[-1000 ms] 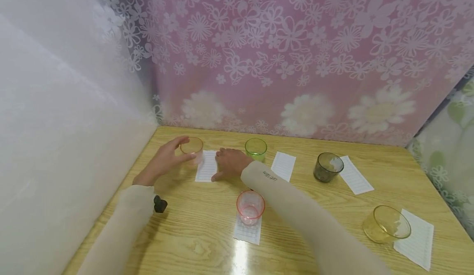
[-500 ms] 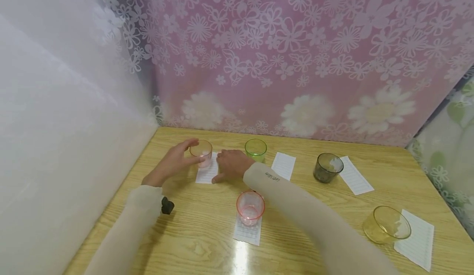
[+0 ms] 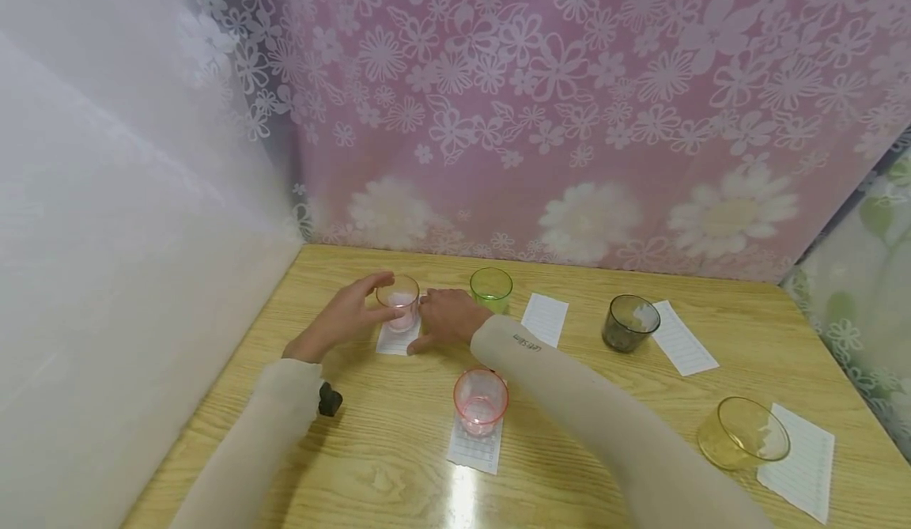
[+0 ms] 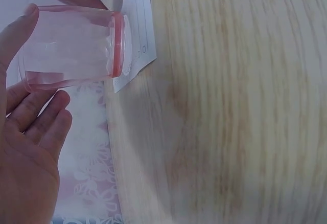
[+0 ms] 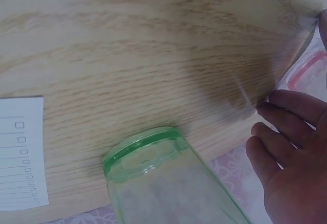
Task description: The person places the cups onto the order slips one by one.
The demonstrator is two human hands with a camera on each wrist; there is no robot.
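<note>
My left hand (image 3: 343, 322) grips a clear cup (image 3: 398, 300) with an orange-pink tint, thumb on the near side and fingers on the far side. The cup stands upright, its base over the far part of a lined paper slip (image 3: 393, 345). In the left wrist view, the base of the cup (image 4: 71, 42) shows right at the slip's surface. My right hand (image 3: 450, 317) rests on the slip's right edge, its fingers extended and partly hiding the paper. Just beyond this hand is a green cup (image 3: 491, 285), also in the right wrist view.
A red-rimmed cup (image 3: 481, 402) stands on another slip in front of my right forearm. Further right are a dark grey cup (image 3: 629, 323) and a yellow cup (image 3: 740, 434), each beside a paper slip. A wall borders the table on the left, a floral curtain behind.
My left hand has moved the orange-pink cup to the right and slightly nearer, from the slip's left side onto it. The right hand has stayed almost still on the slip.
</note>
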